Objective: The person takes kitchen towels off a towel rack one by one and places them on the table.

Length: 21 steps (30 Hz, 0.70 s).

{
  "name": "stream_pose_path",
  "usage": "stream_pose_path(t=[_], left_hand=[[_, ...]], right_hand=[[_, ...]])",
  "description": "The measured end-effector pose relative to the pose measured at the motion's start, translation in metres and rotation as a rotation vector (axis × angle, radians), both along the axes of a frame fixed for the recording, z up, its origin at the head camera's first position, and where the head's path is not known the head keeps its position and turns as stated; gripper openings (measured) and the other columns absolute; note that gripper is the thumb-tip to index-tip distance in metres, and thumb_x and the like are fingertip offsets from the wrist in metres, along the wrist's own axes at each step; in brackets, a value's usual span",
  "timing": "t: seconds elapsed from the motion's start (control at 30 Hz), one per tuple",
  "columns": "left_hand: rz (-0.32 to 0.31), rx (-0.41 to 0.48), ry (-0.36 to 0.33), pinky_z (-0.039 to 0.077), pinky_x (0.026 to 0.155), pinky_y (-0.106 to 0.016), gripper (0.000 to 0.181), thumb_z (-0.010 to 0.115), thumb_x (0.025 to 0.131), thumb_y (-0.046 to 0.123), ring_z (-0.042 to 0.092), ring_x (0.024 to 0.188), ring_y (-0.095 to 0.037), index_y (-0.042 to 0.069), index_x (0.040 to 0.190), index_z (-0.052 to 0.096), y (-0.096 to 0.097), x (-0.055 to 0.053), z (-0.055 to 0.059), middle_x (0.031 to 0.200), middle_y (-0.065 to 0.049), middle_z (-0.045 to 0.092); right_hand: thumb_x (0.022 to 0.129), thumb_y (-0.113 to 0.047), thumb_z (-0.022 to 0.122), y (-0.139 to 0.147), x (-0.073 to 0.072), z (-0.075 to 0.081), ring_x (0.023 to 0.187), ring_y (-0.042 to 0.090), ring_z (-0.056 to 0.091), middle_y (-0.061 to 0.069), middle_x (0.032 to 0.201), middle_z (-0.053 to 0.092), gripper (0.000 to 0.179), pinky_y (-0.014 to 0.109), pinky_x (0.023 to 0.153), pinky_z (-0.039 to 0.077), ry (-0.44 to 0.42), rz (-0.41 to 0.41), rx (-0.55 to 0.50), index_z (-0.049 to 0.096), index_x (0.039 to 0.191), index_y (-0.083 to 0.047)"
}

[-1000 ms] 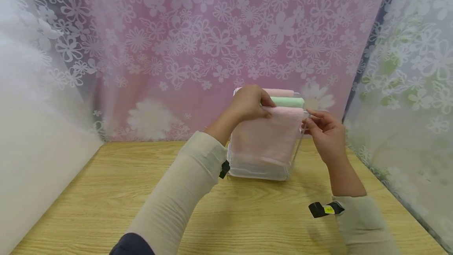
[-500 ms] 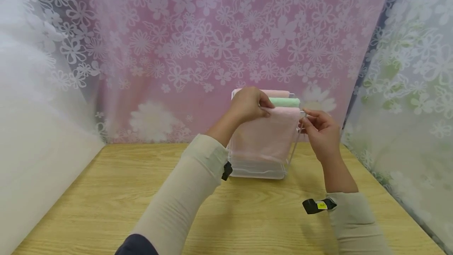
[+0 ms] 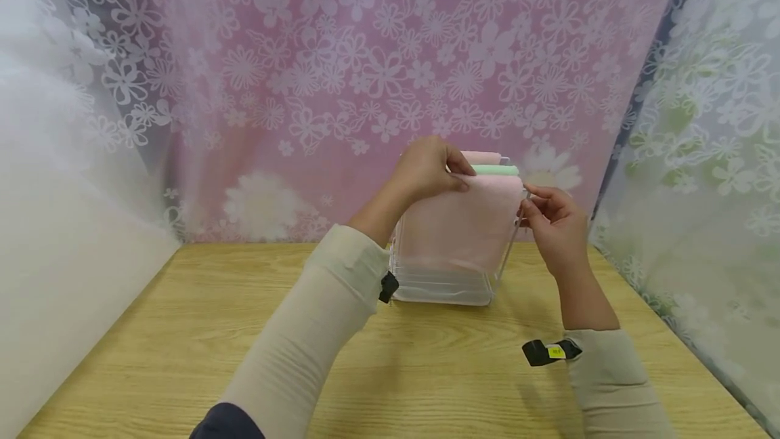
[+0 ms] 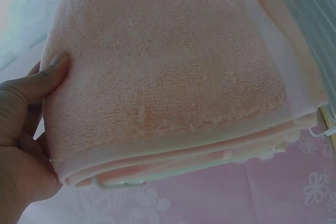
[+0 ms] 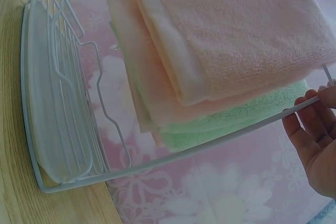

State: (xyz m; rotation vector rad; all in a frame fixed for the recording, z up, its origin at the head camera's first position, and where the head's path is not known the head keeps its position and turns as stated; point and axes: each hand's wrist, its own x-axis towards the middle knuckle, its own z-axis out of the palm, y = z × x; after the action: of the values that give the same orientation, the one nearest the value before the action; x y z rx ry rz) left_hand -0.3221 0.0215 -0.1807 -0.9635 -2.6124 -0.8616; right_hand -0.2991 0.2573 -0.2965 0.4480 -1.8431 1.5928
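wood table [image 3: 426, 378], drape [image 3: 390, 53] at 12 o'clock. your l hand [image 3: 426, 168] pinches front towel [image 3: 460, 232] @ its 11, on rack [image 3: 445, 295], table's 1 o'clock; r hand [image 3: 557, 232] pinches rack bar [image 5: 231, 135] @ towel's 2.

I face a pink, white-flowered sheet [image 3: 341, 53] on the far side. Pale sheeting [image 3: 707, 208] flanks my wood-grain tabletop [image 3: 183, 344], left and right.

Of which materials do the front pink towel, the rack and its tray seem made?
Front pink towel: matte terry, perhaps cotton, from its fuzzy pile. Rack: probably white-coated metal, being smooth, thin bent wire. Tray: likely plastic, as it looks smooth, pale and translucent.
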Motion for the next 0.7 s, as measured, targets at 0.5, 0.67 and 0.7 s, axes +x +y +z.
stream_pose_path(t=[0.5,0.67,0.7], left_hand=[[-0.044,0.059,-0.014,0.051,0.075,-0.02,0.016,0.084,0.078,0.017,0.066,0.083,-0.005,0.017,0.094,0.08,-0.011,0.014,0.003,0.091,0.007,0.073],[-0.068,0.095,-0.02,0.051,0.072,-0.02,0.019,0.085,0.077,0.016,0.067,0.078,-0.005,0.017,0.096,0.08,-0.014,0.016,0.003,0.09,0.006,0.073],[-0.075,0.098,-0.017,0.051,0.072,-0.02,0.02,0.085,0.077,0.015,0.067,0.077,-0.005,0.017,0.096,0.08,-0.014,0.016,0.003,0.09,0.006,0.073]], right_hand=[[0.092,0.002,0.064,-0.002,0.003,0.003,0.07,0.01,0.065,0.0,0.087,0.068,0.027,0.02,0.066,0.056,0.002,0.024,-0.021,0.069,0.118,-0.002],[0.092,-0.003,0.066,-0.002,0.003,0.003,0.072,0.01,0.064,0.006,0.089,0.067,0.024,0.02,0.066,0.056,0.007,-0.019,0.014,0.069,0.116,-0.003],[0.092,-0.003,0.066,-0.002,0.003,0.003,0.071,0.011,0.064,0.008,0.089,0.067,0.024,0.02,0.066,0.056,0.008,-0.022,0.011,0.069,0.116,-0.002]])
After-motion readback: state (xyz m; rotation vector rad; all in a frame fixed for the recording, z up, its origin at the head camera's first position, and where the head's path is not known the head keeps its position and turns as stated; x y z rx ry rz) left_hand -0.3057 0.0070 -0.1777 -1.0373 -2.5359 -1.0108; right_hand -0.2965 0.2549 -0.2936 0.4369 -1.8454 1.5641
